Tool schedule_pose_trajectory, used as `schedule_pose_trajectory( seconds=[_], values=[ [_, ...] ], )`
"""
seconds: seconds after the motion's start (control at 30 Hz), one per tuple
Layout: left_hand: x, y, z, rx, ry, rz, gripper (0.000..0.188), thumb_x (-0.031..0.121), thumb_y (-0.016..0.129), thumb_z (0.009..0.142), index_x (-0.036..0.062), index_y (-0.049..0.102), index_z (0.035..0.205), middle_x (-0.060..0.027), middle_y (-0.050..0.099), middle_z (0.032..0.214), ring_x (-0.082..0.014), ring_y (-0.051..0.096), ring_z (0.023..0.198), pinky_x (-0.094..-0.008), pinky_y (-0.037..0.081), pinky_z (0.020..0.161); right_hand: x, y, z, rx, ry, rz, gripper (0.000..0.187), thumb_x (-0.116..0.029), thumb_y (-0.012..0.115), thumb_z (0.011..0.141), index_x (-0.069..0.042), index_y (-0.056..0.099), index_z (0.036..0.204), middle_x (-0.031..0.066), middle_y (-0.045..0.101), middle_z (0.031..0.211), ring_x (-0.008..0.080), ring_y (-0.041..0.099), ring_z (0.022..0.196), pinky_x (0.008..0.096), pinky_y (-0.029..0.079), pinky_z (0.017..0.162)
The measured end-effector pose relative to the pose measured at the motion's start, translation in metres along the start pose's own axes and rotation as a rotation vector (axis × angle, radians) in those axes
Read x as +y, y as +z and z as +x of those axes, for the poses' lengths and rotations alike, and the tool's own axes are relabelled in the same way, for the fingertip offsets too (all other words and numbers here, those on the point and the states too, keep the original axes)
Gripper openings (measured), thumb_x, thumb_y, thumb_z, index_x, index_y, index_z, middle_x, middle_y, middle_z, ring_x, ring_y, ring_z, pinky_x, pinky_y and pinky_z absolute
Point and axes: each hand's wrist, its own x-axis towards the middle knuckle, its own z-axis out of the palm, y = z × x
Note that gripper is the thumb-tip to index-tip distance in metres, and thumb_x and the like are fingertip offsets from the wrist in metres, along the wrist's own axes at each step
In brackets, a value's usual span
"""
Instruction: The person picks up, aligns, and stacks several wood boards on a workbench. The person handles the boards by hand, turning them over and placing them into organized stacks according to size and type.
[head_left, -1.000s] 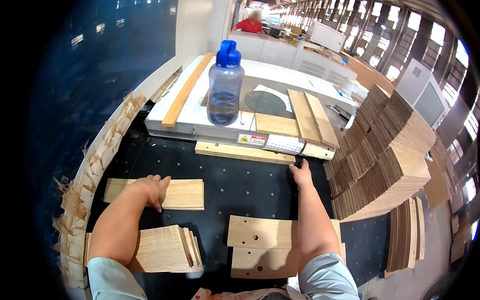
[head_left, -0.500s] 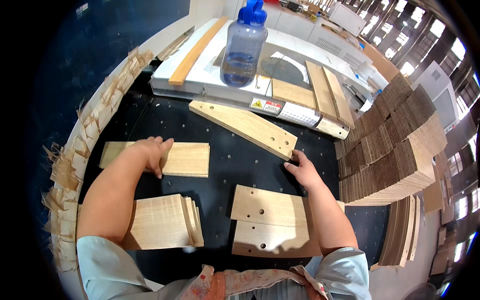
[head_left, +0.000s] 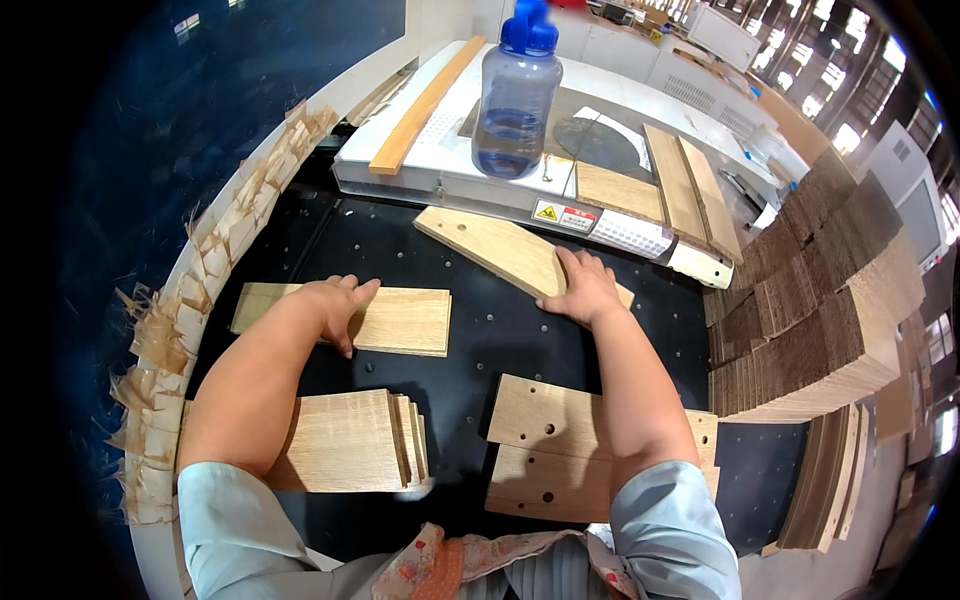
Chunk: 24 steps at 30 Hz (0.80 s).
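Note:
My left hand (head_left: 340, 308) rests across a plain light wooden board (head_left: 408, 318), thumb at its near edge and fingers towards the far edge. Further back, my right hand (head_left: 582, 288) spans the right part of a slanted wooden board (head_left: 490, 243) with drilled holes, thumb on the near side and fingers over the far side. Its palm covers most of that end. Below my left hand, a stack of plain boards (head_left: 345, 440) lies partly under my forearm. Drilled boards (head_left: 545, 475) lie side by side near my right forearm, which hides their middle.
A blue-capped water bottle (head_left: 515, 115) stands on the white machine ledge (head_left: 440, 185) behind the black table (head_left: 400, 250). Loose wood strips (head_left: 430, 105) and boards (head_left: 675, 185) lie there too. Tall stacks of brown pieces (head_left: 800, 320) rise at right. Frayed tape (head_left: 215, 255) lines the left edge.
My right hand has moved left from the drilled board's right end and now lies across the board. My left hand stays on its board. The whole view has shifted slightly.

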Motion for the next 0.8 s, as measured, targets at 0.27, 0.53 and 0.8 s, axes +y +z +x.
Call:
schedule_pose_trajectory(
  seconds=[0.27,0.53,0.8],
  values=[
    [0.007,0.002,0.0,0.037,-0.001,0.099,0.114,0.032,0.087,0.055,0.0072,0.022,0.146,-0.0145,0.046,0.131,-0.032,0.044,0.122,-0.0373,0.043,0.099,0.079,-0.027,-0.1,-0.063,-0.112,-0.009,0.099,-0.043,0.081,0.053,-0.013,0.04,0.139,0.014,0.047,0.129,0.0323,0.043,0.12,0.043,0.033,0.102],
    [0.014,0.002,0.0,0.011,-0.044,0.131,0.112,0.031,0.086,0.058,0.0072,0.021,0.147,-0.0152,0.043,0.136,-0.0322,0.044,0.125,-0.0377,0.043,0.1,0.082,-0.071,-0.137,-0.42,0.019,-0.152,0.103,-0.041,0.082,0.056,-0.016,0.034,0.143,0.0167,0.036,0.143,0.0334,0.026,0.138,0.0531,0.019,0.113],
    [0.006,0.008,0.001,0.052,-0.011,0.13,0.116,0.034,0.086,0.054,0.0078,0.02,0.146,-0.017,0.044,0.134,-0.0332,0.045,0.123,-0.041,0.043,0.098,-0.003,-0.029,-0.072,-0.104,-0.026,0.054,0.075,-0.051,0.064,0.08,-0.012,0.04,0.139,0.015,0.047,0.135,0.0315,0.038,0.131,0.0558,0.026,0.107]
  ],
)
